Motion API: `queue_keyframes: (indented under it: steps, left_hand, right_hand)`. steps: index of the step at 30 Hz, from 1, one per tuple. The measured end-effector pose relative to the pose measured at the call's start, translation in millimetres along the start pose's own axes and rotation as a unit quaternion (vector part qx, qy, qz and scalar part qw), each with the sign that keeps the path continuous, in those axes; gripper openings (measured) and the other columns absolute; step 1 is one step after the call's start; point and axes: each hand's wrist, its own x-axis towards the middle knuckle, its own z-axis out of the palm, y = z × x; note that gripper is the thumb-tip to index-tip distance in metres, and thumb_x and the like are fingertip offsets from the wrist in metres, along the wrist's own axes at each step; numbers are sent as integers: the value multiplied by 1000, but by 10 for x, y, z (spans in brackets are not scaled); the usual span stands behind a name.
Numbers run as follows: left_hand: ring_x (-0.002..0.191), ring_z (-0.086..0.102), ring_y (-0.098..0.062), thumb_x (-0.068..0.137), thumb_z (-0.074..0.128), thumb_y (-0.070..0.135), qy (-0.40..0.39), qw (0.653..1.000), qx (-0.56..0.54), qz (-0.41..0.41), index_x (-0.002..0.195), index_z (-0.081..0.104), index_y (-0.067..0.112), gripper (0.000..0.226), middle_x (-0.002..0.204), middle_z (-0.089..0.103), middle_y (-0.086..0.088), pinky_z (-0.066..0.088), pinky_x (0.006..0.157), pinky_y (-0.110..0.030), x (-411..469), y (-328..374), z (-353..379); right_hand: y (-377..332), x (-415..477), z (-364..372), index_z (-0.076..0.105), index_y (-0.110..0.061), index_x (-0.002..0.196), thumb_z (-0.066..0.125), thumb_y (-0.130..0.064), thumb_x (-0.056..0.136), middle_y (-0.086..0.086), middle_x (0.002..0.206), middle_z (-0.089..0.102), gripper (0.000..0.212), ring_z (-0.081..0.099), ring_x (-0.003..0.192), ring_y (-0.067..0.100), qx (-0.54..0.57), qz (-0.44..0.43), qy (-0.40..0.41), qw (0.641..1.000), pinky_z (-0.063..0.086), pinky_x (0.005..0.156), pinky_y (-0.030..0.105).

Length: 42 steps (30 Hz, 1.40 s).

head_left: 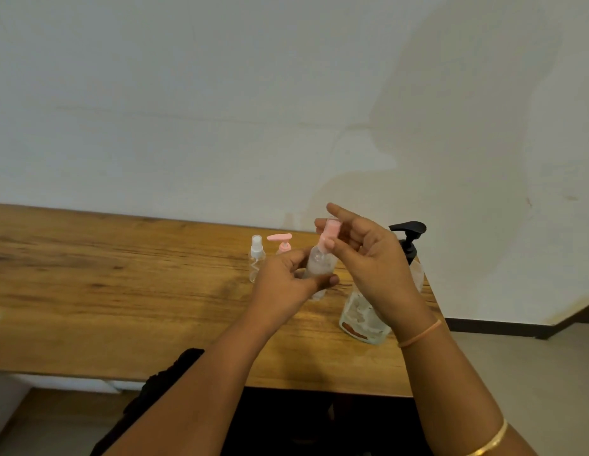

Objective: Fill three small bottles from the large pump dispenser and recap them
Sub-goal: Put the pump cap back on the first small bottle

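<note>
One small clear bottle [317,263] is being held, tilted, above the bench [122,291] near its right end. The bottle body is being gripped by the left hand [286,286], its fingers [298,256] curled round it. The pink cap [330,232] at the bottle's top is being pinched by the fingers of the right hand [373,258], and one finger is being held straight above it. Two further small bottles are standing upright on the bench just behind the hands: a spray bottle [257,258] with a clear cap and, just beside it, a pink-pump bottle [282,246]. The large pump dispenser [360,319], with a black pump head [410,230], is standing to the right, partly hidden by the right hand.
</note>
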Motion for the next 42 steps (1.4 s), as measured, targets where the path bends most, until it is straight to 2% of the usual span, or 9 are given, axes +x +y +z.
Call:
queue_keyframes:
  steps: [5, 9, 11, 14, 19, 23, 25, 33, 42]
  left_hand:
    - [97, 67, -13, 68, 81, 18, -4, 1000, 20, -2, 103, 68, 24, 38, 99, 73, 4, 55, 87, -39, 0, -16, 6]
    - [92, 67, -5, 71, 79, 17, -8, 1000, -4, 9, 99, 68, 26, 33, 94, 72, 10, 56, 74, -22, -5, 16, 1]
    - [94, 67, -8, 70, 79, 13, -9, 1000, -19, 15, 105, 68, 21, 37, 97, 73, 8, 56, 74, -22, -1, 19, -4]
    - [95, 68, -13, 70, 79, 10, -8, 1000, -17, 23, 100, 68, 22, 34, 97, 73, 5, 57, 80, -29, -9, 20, 10]
    - [82, 66, 3, 73, 78, 15, -19, 999, 15, 26, 89, 66, 32, 27, 83, 70, 17, 52, 65, -11, -31, 29, 26]
    - [85, 67, -1, 72, 78, 15, -19, 999, -9, 25, 93, 67, 28, 27, 87, 71, 12, 54, 67, -14, -26, 47, 21]
    - [92, 68, -8, 70, 79, 14, -13, 999, -21, 26, 98, 68, 25, 33, 94, 72, 7, 56, 74, -23, -20, 47, 23]
    - [87, 67, -2, 71, 78, 14, -22, 1000, -1, 21, 96, 67, 28, 30, 89, 72, 13, 54, 72, -17, -33, 40, 39]
    - [89, 69, -12, 73, 76, 8, -41, 998, -35, 31, 95, 67, 24, 28, 91, 73, 6, 59, 71, -29, -30, 77, 18]
  right_hand:
    - [31, 12, 69, 59, -26, 90, 79, -14, 72, -2, 86, 63, 29, 58, 74, -1, -114, -25, 98, 988, 50, 65, 11]
    - [26, -17, 37, 48, -23, 130, 68, -33, 76, -6, 117, 59, 58, 57, 108, 3, -11, 38, 13, 999, 49, 85, 13]
    - [11, -28, 6, 51, -20, 129, 61, -18, 86, -12, 122, 58, 44, 54, 117, 1, 47, 44, -32, 997, 47, 87, 11]
    - [32, 5, -2, 63, -20, 104, 62, 2, 85, 0, 104, 69, 29, 66, 99, 7, 57, 20, -8, 998, 52, 77, 15]
    - [78, 14, 94, 54, -21, 87, 82, -20, 66, 1, 84, 61, 36, 58, 77, 12, -86, 8, 123, 989, 50, 63, 19]
    - [56, -15, 31, 45, -26, 128, 69, -35, 72, -9, 119, 56, 62, 55, 106, -2, 45, 64, 15, 997, 49, 81, 13]
    - [43, -21, -22, 50, -24, 128, 60, -19, 86, -8, 132, 54, 44, 51, 119, 0, 99, 68, -42, 992, 47, 90, 13]
    - [80, 15, 75, 58, -11, 89, 76, -6, 74, 1, 80, 62, 24, 60, 76, 11, -5, 25, 93, 995, 53, 67, 23]
    - [45, -19, -62, 59, -15, 119, 51, -5, 92, -2, 108, 70, 29, 65, 101, 6, 97, 55, -58, 992, 52, 79, 18]
